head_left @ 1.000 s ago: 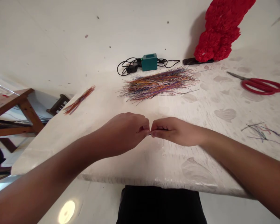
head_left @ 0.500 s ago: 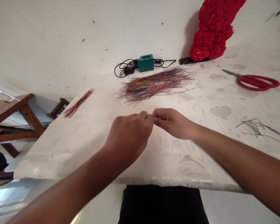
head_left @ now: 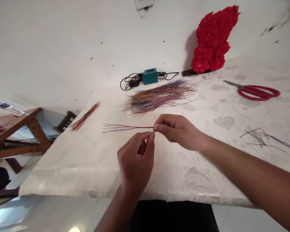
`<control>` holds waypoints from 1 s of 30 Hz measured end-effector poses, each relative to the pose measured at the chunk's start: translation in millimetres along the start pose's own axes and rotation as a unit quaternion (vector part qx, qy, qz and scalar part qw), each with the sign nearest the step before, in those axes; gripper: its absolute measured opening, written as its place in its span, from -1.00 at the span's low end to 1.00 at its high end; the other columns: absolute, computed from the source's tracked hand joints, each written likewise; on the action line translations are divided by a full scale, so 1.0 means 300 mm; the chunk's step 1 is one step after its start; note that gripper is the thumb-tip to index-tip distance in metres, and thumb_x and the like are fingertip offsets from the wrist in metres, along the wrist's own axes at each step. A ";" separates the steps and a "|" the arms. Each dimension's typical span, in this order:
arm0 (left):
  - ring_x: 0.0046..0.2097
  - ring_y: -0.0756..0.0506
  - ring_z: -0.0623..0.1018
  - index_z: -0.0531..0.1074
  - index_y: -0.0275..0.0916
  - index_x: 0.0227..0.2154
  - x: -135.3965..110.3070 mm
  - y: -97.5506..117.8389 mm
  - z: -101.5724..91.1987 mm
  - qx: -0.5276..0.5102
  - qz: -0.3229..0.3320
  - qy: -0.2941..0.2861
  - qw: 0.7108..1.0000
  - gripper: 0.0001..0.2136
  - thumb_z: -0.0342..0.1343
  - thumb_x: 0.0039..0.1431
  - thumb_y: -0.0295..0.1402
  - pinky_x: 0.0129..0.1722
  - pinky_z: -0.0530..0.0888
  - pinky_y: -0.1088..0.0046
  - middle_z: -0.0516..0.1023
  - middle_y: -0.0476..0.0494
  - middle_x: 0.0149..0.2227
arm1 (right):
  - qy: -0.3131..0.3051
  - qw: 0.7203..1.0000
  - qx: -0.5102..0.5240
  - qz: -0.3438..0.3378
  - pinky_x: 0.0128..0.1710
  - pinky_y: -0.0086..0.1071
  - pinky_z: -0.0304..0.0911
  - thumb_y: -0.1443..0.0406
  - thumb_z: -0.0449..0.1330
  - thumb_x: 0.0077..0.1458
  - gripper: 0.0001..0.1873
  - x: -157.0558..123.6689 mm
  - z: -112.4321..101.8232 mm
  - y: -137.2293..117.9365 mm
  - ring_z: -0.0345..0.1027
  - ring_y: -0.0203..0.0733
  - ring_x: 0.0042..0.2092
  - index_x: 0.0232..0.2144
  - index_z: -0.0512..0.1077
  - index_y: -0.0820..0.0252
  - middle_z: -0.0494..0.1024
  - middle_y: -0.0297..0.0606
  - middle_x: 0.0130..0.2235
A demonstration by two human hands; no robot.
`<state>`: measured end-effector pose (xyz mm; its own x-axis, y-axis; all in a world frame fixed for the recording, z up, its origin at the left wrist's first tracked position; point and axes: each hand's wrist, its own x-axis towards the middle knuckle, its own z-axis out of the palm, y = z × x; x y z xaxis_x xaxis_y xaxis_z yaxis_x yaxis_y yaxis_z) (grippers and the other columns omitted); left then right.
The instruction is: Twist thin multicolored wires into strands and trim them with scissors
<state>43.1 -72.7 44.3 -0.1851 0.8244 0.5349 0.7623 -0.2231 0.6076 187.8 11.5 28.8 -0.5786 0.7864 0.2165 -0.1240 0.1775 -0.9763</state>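
Between thumb and fingers of my right hand (head_left: 180, 131) is one end of a small bundle of thin wires (head_left: 128, 127). Its red and blue strands fan out loosely to the left above the table. My left hand (head_left: 136, 156) is closed in a pinch just below that gripped end, its fingertips almost touching my right fingers. Whatever may be inside the left pinch is too small to make out. Beyond both hands lies a large pile of multicoloured wires (head_left: 159, 96). A smaller wire bundle (head_left: 85, 117) rests at the table's left edge.
Red-handled scissors (head_left: 257, 92) and wire scraps (head_left: 255, 137) lie on the right of the covered table (head_left: 91, 170). By the wall are a teal box (head_left: 150, 76) with black cables and a red flower-covered shape (head_left: 211, 42). A wooden table (head_left: 35, 125) stands at left.
My left hand has dropped down and turned, uncovering the wire bundle held by my right hand. The camera view has tilted slightly upward.
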 end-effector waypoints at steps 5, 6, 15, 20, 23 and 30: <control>-0.56 0.09 0.21 0.50 -0.24 -0.40 0.015 -0.096 -0.007 -0.307 -0.140 -0.151 0.929 -0.84 0.19 0.18 -0.25 -0.61 0.14 0.56 0.28 0.06 -0.59 | -0.114 0.991 0.072 0.024 -0.62 -0.50 -0.07 0.18 0.15 0.26 -0.78 -0.009 -0.031 -0.008 -0.01 -0.42 -0.58 -0.32 0.40 0.23 0.18 -0.51 -0.61; -0.58 0.11 0.18 0.49 -0.26 -0.40 0.025 -0.123 -0.013 -0.357 -0.136 -0.186 0.905 -0.83 0.21 0.18 -0.25 -0.62 0.11 0.58 0.26 0.08 -0.61 | -0.147 0.986 0.074 0.035 -0.62 -0.51 -0.06 0.18 0.16 0.26 -0.79 -0.011 -0.036 -0.011 -0.01 -0.42 -0.59 -0.32 0.41 0.23 0.18 -0.51 -0.61; -0.54 0.11 0.27 0.52 -0.29 -0.41 0.193 -0.171 -0.123 -0.235 -0.049 -0.555 0.796 -0.84 0.20 0.18 -0.29 -0.57 0.22 0.59 0.38 0.02 -0.54 | -0.332 0.937 -0.059 0.088 -0.51 -0.51 0.01 0.25 0.19 0.21 -0.84 -0.017 -0.020 -0.027 0.07 -0.41 -0.46 -0.36 0.42 0.25 0.29 -0.42 -0.46; -0.44 0.07 0.27 0.53 -0.24 -0.36 0.283 -0.105 -0.140 -0.041 0.086 -0.584 0.806 -0.85 0.10 0.22 -0.33 -0.45 0.23 0.54 0.38 0.05 -0.51 | -0.279 0.945 -0.154 0.077 -0.48 -0.48 0.03 0.26 0.15 0.23 -0.83 -0.009 -0.020 -0.015 0.09 -0.38 -0.44 -0.36 0.42 0.23 0.30 -0.42 -0.47; -0.51 0.08 0.18 0.52 -0.23 -0.42 0.293 -0.081 -0.140 0.042 0.106 -0.541 0.833 -0.86 0.10 0.19 -0.34 -0.52 0.14 0.54 0.20 0.10 -0.60 | -0.199 0.957 -0.197 0.073 -0.47 -0.46 0.05 0.22 0.13 0.23 -0.81 -0.006 -0.016 0.000 0.12 -0.36 -0.44 -0.35 0.44 0.21 0.33 -0.41 -0.47; -0.53 0.04 0.28 0.47 -0.31 -0.50 0.164 -0.062 -0.092 0.261 0.296 -0.261 0.881 -0.84 0.06 0.16 -0.48 -0.53 0.09 0.45 0.43 0.01 -0.53 | -0.046 0.967 -0.249 0.016 -0.44 -0.44 0.07 0.26 0.10 0.24 -0.80 -0.002 0.019 0.045 0.15 -0.34 -0.42 -0.39 0.42 0.23 0.35 -0.40 -0.49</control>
<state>2.6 -42.3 75.6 0.5476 0.8010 0.2420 0.8358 -0.5371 -0.1137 181.9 10.0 15.5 -0.6485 0.7436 0.1628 0.2848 0.4354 -0.8540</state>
